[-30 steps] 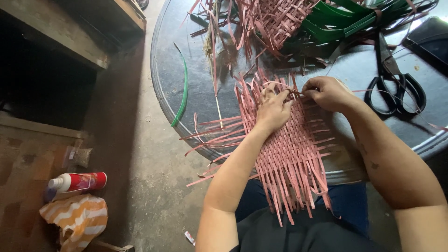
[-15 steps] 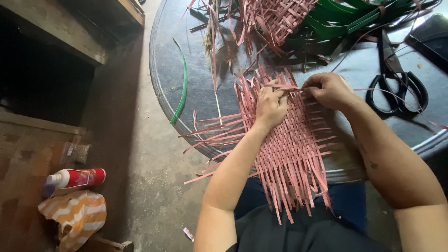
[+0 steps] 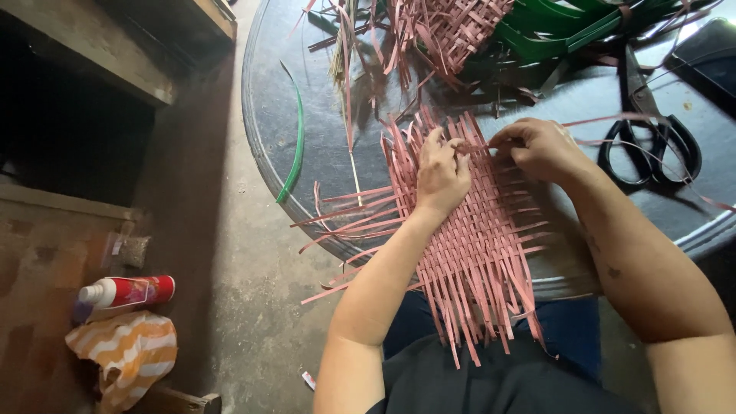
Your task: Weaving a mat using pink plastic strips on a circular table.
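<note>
Pinched between right hand (image 3: 540, 149) fingers, one pink strip is fed across the flat mat of woven pink strips (image 3: 479, 230) on the round grey table (image 3: 268, 115); left hand (image 3: 441, 176) presses flat, open. Loose ends overhanging the lap could slide apart if that pressure slips.

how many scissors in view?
1. The black-handled scissors lie on the round table, right of the right hand, which works the pink woven mat together with the left hand. The strip piles may hide more.
</note>
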